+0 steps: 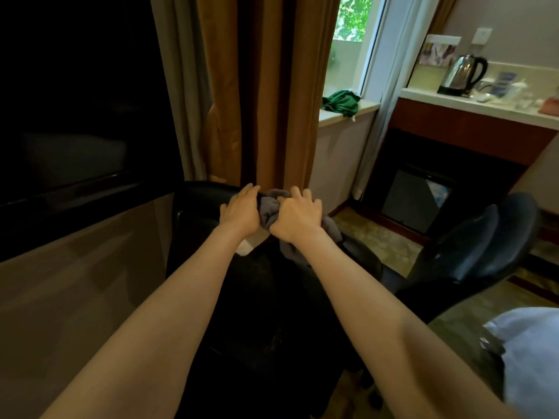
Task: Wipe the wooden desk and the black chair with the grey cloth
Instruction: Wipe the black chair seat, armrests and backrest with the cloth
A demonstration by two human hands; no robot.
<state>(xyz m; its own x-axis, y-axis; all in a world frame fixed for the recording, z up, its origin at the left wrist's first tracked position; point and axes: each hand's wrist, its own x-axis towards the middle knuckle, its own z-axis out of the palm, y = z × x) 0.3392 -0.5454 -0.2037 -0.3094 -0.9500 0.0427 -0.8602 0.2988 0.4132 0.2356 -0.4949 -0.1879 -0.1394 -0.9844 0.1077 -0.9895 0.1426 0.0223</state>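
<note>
Grey cloth (269, 208) is bunched up at the top of the black chair (196, 201), right on the upper edge of the backrest, and I've got both hands on it: the right grip (295, 216) is clenched around one end with the knuckles bent, a tail of cloth hanging below the wrist, and the left grip (240, 211) is closed over the other end, palm down on the backrest. So I read this as the chair stage, working along the top edge. The seat below is too dark for me to judge whether it's been wiped. The wooden worktop (75, 267) runs along my left, close beside the chair; I can't tell from its sheen whether it's done. A second chair (472, 246) stands off to the right, a green cloth (341, 102) lies on the windowsill, and a kettle (462, 75) sits on the far counter.
</note>
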